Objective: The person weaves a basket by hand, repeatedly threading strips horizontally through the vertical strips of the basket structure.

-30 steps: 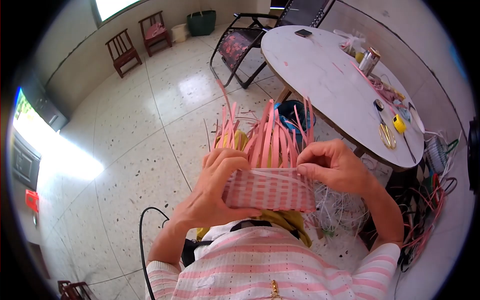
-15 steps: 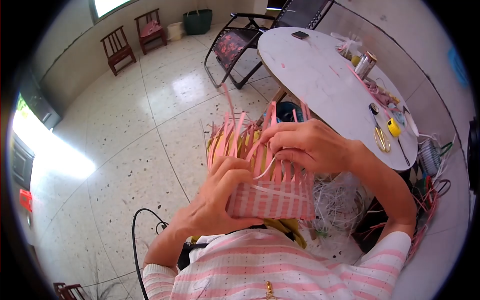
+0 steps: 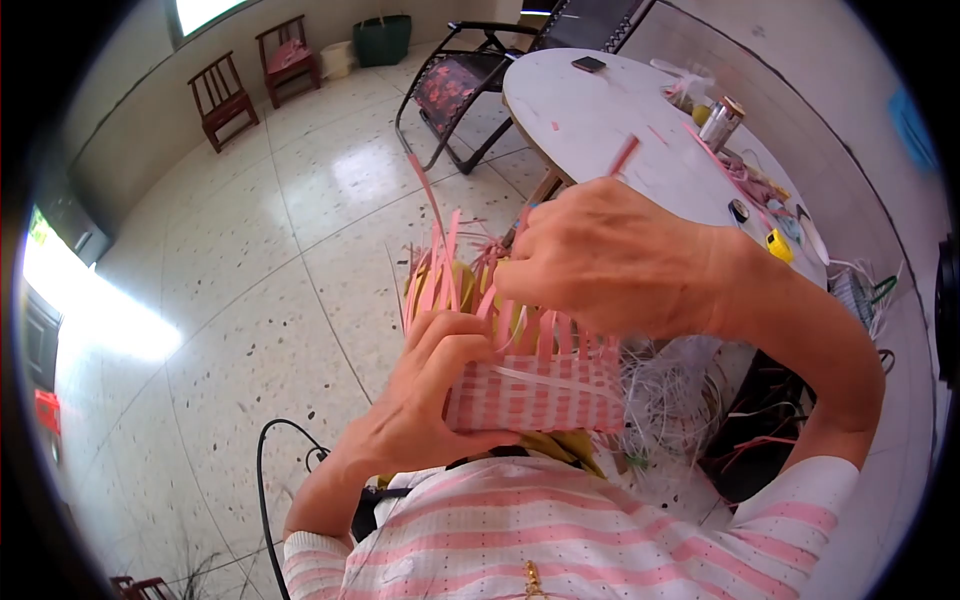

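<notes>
A half-woven basket (image 3: 540, 395) of pink and white plastic strips rests against my front, loose pink strips (image 3: 440, 280) standing up from its rim. My left hand (image 3: 425, 385) is closed on the basket's left side, fingers over the rim and thumb along the bottom. Above the right part of the basket, my right hand (image 3: 610, 255) is raised and curled, its fingertips mostly hidden. A blurred pink strip (image 3: 625, 155) sticks up beyond its knuckles. Across the basket's side runs a pale strip (image 3: 545, 375). Something yellow (image 3: 460, 280) shows inside among the uprights.
To the right stands a white oval table (image 3: 590, 110) with a phone (image 3: 588, 64), a can (image 3: 722, 122) and a yellow tape measure (image 3: 778, 245). Tangled white strips (image 3: 670, 400) lie beside the basket. A folding recliner (image 3: 450, 90) and wooden chairs (image 3: 222, 100) are farther back.
My right hand has lifted up toward the camera from the uprights, where it held a thin white strip. My left hand keeps its grip. The view has shifted slightly.
</notes>
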Demonstrator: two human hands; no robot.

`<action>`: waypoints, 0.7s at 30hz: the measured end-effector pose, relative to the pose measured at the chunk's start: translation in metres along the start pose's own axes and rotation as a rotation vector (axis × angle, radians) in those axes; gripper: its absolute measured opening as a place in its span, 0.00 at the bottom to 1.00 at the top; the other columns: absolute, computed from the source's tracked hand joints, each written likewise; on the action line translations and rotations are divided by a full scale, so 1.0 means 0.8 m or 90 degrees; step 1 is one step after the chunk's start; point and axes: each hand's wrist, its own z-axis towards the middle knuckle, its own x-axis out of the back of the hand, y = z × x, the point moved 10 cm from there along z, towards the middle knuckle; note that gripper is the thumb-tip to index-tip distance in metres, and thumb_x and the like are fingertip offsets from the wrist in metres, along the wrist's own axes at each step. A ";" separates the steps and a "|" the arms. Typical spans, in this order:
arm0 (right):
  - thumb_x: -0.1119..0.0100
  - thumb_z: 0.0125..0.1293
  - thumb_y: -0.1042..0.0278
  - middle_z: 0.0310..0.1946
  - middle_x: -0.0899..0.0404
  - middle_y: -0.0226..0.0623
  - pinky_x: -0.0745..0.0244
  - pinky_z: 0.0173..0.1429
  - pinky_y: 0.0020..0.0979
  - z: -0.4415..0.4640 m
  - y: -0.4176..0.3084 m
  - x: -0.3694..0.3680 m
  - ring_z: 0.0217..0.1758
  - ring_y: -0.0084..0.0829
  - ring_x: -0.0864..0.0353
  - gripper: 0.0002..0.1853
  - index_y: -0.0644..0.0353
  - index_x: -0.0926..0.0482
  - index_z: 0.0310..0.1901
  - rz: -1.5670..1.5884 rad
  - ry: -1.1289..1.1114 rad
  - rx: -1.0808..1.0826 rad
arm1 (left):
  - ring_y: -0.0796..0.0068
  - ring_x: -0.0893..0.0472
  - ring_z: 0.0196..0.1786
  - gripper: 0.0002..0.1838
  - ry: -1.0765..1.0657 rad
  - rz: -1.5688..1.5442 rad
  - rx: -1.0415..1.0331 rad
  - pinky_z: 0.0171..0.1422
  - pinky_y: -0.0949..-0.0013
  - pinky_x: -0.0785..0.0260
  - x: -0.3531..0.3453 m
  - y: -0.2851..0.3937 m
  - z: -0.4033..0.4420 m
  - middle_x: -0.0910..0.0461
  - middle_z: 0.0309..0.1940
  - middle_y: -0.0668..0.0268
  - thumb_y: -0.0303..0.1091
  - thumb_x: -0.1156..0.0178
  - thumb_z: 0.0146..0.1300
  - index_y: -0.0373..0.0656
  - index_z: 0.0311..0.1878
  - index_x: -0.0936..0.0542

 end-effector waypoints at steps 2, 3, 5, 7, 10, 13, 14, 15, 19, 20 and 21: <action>0.38 0.63 0.74 0.28 0.17 0.42 0.20 0.42 0.41 -0.005 0.004 -0.004 0.36 0.45 0.15 0.03 0.62 0.19 0.37 0.030 0.021 -0.028 | 0.49 0.29 0.63 0.41 0.004 0.004 0.009 0.68 0.51 0.33 0.001 -0.002 -0.002 0.28 0.60 0.56 0.35 0.14 0.41 0.43 0.58 0.27; 0.38 0.64 0.74 0.25 0.17 0.42 0.20 0.41 0.41 -0.009 0.009 -0.006 0.30 0.43 0.15 0.03 0.63 0.18 0.37 0.060 0.043 -0.052 | 0.49 0.29 0.64 0.41 0.006 0.005 0.010 0.68 0.51 0.33 0.002 -0.003 -0.003 0.28 0.60 0.56 0.36 0.14 0.41 0.43 0.58 0.27; 0.38 0.66 0.73 0.25 0.17 0.40 0.22 0.35 0.37 -0.014 0.035 -0.043 0.25 0.36 0.18 0.03 0.62 0.18 0.38 0.283 -0.082 -0.150 | 0.49 0.30 0.64 0.41 0.007 0.006 0.008 0.68 0.51 0.33 0.003 -0.003 -0.004 0.28 0.61 0.56 0.36 0.14 0.41 0.43 0.58 0.27; 0.38 0.69 0.73 0.24 0.16 0.38 0.25 0.29 0.33 -0.032 0.042 -0.086 0.20 0.29 0.21 0.04 0.62 0.17 0.39 0.505 -0.207 -0.242 | 0.53 0.26 0.59 0.45 0.027 0.054 -0.008 0.64 0.53 0.31 0.008 0.001 -0.005 0.25 0.56 0.57 0.40 0.10 0.35 0.45 0.56 0.28; 0.39 0.73 0.65 0.24 0.15 0.32 0.35 0.23 0.21 -0.076 0.038 -0.130 0.20 0.12 0.28 0.10 0.64 0.17 0.45 0.925 -0.227 -0.418 | 0.52 0.25 0.58 0.43 0.033 0.059 -0.017 0.65 0.53 0.31 0.010 0.001 -0.004 0.24 0.57 0.58 0.39 0.11 0.35 0.45 0.55 0.27; 0.40 0.73 0.67 0.24 0.15 0.34 0.37 0.22 0.19 -0.097 0.029 -0.132 0.18 0.12 0.29 0.09 0.63 0.18 0.48 0.998 -0.184 -0.402 | 0.48 0.27 0.62 0.39 0.020 0.028 -0.010 0.68 0.52 0.33 0.008 0.001 -0.003 0.25 0.58 0.57 0.35 0.14 0.41 0.43 0.57 0.26; 0.39 0.74 0.67 0.25 0.14 0.35 0.39 0.21 0.17 -0.107 0.025 -0.131 0.17 0.12 0.30 0.09 0.62 0.19 0.49 1.034 -0.185 -0.417 | 0.48 0.27 0.62 0.39 0.020 0.028 -0.009 0.68 0.52 0.33 0.009 0.001 -0.002 0.25 0.58 0.57 0.35 0.14 0.41 0.43 0.57 0.26; 0.39 0.74 0.67 0.25 0.14 0.35 0.39 0.21 0.17 -0.116 0.025 -0.135 0.17 0.12 0.30 0.09 0.62 0.19 0.49 1.035 -0.186 -0.418 | 0.48 0.27 0.62 0.39 0.022 0.032 -0.004 0.67 0.51 0.32 0.011 0.001 -0.002 0.25 0.58 0.57 0.35 0.14 0.41 0.44 0.56 0.26; 0.36 0.75 0.64 0.25 0.14 0.37 0.41 0.19 0.18 -0.155 0.019 -0.159 0.16 0.12 0.32 0.11 0.63 0.18 0.50 1.136 -0.202 -0.483 | 0.49 0.27 0.61 0.37 0.019 0.060 0.011 0.66 0.51 0.32 0.012 -0.004 -0.006 0.25 0.57 0.57 0.34 0.15 0.41 0.44 0.55 0.25; 0.36 0.75 0.63 0.25 0.13 0.37 0.40 0.20 0.19 -0.163 0.019 -0.162 0.16 0.12 0.32 0.12 0.63 0.18 0.50 1.137 -0.201 -0.500 | 0.49 0.27 0.61 0.37 0.013 0.057 0.006 0.66 0.51 0.32 0.012 -0.003 -0.006 0.25 0.57 0.57 0.34 0.15 0.41 0.44 0.55 0.25; 0.36 0.75 0.63 0.25 0.13 0.37 0.40 0.20 0.19 -0.172 0.019 -0.163 0.16 0.12 0.32 0.12 0.63 0.18 0.50 1.145 -0.184 -0.509 | 0.50 0.27 0.60 0.38 -0.004 0.065 0.016 0.65 0.52 0.31 0.009 -0.003 -0.002 0.25 0.56 0.58 0.34 0.15 0.40 0.44 0.56 0.24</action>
